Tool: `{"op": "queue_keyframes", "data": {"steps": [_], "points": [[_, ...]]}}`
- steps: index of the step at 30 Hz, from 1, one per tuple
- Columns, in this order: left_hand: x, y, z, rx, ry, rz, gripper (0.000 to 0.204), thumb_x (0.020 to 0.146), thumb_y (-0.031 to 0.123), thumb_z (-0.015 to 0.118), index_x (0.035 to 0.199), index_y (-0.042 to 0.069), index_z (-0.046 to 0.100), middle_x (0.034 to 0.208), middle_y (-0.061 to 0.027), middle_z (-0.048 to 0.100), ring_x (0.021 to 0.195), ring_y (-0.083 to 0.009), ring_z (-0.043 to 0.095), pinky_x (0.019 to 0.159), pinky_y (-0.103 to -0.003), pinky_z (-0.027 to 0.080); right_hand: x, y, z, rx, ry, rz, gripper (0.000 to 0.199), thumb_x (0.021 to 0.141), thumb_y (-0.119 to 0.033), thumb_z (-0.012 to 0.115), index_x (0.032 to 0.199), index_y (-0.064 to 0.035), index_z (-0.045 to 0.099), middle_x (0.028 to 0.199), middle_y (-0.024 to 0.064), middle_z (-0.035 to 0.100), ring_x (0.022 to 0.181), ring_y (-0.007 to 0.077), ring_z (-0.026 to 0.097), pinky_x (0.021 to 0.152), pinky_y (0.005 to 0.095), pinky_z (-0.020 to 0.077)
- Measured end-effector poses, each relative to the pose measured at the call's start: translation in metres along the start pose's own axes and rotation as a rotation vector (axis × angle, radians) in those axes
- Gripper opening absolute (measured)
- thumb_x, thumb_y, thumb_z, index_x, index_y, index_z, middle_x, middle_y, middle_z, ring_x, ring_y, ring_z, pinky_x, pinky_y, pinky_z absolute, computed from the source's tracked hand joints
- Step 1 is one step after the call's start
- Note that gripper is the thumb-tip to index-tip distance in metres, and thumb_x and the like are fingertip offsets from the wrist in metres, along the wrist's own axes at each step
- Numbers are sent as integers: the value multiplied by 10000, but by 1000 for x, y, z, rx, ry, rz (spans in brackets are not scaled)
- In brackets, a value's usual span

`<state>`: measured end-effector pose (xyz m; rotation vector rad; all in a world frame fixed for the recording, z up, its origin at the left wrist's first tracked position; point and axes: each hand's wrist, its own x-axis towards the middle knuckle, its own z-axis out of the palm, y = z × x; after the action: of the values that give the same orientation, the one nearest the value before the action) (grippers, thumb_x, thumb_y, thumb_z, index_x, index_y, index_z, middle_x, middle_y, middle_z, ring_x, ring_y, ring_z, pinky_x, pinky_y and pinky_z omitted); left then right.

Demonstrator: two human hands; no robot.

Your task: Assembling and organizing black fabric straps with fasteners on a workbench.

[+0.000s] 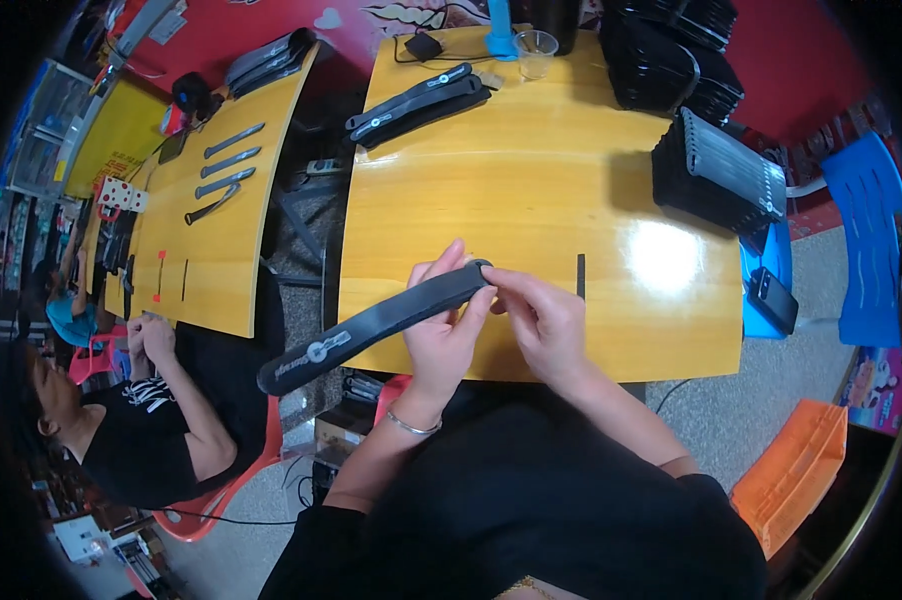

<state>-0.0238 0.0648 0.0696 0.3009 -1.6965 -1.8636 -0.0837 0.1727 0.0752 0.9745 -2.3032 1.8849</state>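
Observation:
A long black strap with pale printing near its rounded left end stretches slantwise over the front edge of the yellow table. My left hand holds it from beneath, close to its right end, with the thumb pressed along the lower side. At that right end, my right hand pinches the strap's tip between thumb and forefinger. The fingers cover part of the tip, so its details are hidden. A short, narrow black strip lies on the tabletop just beyond my right hand.
Several similar straps are piled at the table's far left. A stack of black straps and wrapped black bundles stand at the right. A clear cup is at the back. An orange crate is lower right; a co-worker sits left.

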Motion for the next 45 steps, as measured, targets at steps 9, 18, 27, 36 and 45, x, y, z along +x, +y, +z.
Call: {"op": "queue_keyframes", "data": {"steps": [9, 18, 27, 36, 45], "points": [[12, 9, -24, -33, -108, -194, 654, 806, -63, 645, 1380, -56, 332, 981, -25, 505, 924, -85, 549, 851, -221, 460, 18, -1, 0, -193, -72, -126, 175, 782, -6, 616, 930, -90, 659, 693, 74, 639, 592, 194, 634, 522, 308, 490], [28, 28, -60, 7, -256, -285, 657, 789, -73, 631, 1381, -29, 350, 1031, -32, 542, 909, -78, 548, 857, -226, 451, 40, -16, 6, -243, -275, -223, 188, 748, 62, 606, 902, -36, 649, 719, 109, 651, 597, 188, 646, 532, 276, 501], [15, 12, -15, -339, 46, -228, 692, 838, -43, 622, 1403, -16, 225, 1026, -79, 587, 935, -130, 580, 848, -268, 490, 36, -25, 2, -152, -205, -109, 208, 776, 97, 562, 929, -25, 632, 734, 109, 655, 602, 188, 648, 547, 271, 505], [22, 13, -28, -139, -159, -263, 629, 846, -78, 586, 1394, -17, 282, 1010, -76, 592, 943, -126, 595, 853, -256, 492, 34, -15, 2, -174, -121, -111, 208, 765, 95, 570, 917, -31, 635, 729, 100, 654, 593, 178, 638, 540, 263, 501], [28, 25, -31, -136, -409, -445, 527, 867, -83, 536, 1354, -10, 349, 1066, -96, 579, 1040, -167, 593, 915, -282, 480, 22, -10, -17, -442, -150, -170, 202, 745, 70, 575, 886, -60, 637, 683, 70, 631, 588, 169, 631, 510, 271, 479]]}}
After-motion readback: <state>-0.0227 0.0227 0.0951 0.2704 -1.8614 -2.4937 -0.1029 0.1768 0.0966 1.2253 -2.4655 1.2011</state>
